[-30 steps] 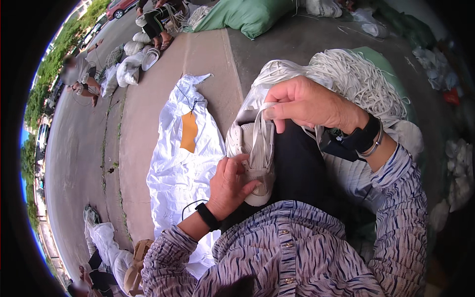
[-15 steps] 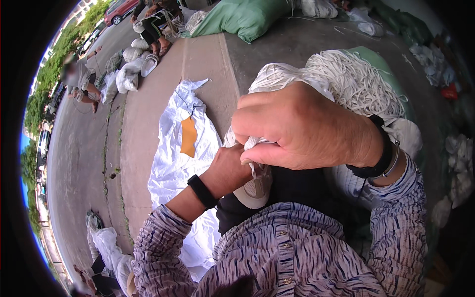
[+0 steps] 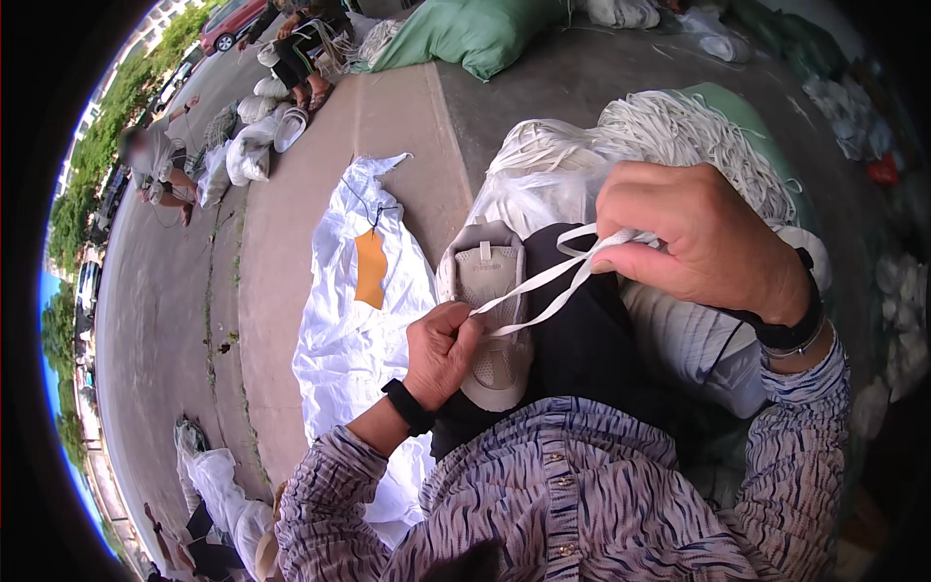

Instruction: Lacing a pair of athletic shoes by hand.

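Note:
A beige sneaker rests on my dark-trousered thigh, its toe toward my body. Beside its lacing, my left hand is closed on a white shoelace. Two strands of that lace stretch tight across the shoe to my right hand. That hand, raised to the right of the shoe, pinches the lace between thumb and fingers, with a small loop standing out beside it. The fingers of my left hand hide part of the shoe's side and where the lace leaves it.
A heap of white laces lies just beyond my right hand, by a green sack. Left of the shoe spreads a white woven sack with an orange patch. Farther off are a stuffed green sack and two seated people.
My right hand has moved right, away from the shoe, drawing the lace out. My left hand has shifted slightly left and down. More of the sneaker now shows.

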A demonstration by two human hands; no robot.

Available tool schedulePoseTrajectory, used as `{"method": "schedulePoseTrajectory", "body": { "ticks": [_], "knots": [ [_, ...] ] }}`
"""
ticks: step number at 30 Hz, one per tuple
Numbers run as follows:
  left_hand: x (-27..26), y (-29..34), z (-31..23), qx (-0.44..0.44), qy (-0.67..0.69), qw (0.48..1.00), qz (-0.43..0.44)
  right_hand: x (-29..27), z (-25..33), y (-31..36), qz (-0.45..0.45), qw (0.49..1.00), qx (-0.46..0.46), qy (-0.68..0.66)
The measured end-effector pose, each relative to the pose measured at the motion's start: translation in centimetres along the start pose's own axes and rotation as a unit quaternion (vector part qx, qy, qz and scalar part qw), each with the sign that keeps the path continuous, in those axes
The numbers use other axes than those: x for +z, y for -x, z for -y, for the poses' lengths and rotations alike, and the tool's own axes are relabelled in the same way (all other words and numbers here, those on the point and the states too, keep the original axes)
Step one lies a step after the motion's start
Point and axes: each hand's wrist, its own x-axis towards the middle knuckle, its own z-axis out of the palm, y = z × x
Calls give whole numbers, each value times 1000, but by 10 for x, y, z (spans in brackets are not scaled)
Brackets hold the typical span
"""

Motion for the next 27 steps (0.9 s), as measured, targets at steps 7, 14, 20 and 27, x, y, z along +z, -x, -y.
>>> {"method": "schedulePoseTrajectory", "body": {
  "ticks": [7, 14, 20, 27],
  "knots": [
    [-28, 1, -30, 2, 257, 961, 104, -31, -27, 48, 75, 944, 311, -77],
    [-112, -24, -21, -20, 613, 790, -20, -17, -108, 126, -8, 800, 516, -305],
    [-203, -16, 61, -54, 604, 750, -265, -9, -174, 217, 139, 810, 531, 205],
    [-399, 41, 184, -160, 450, 683, -553, 92, -35, 62, 18, 955, 218, -199]
  ]
}}
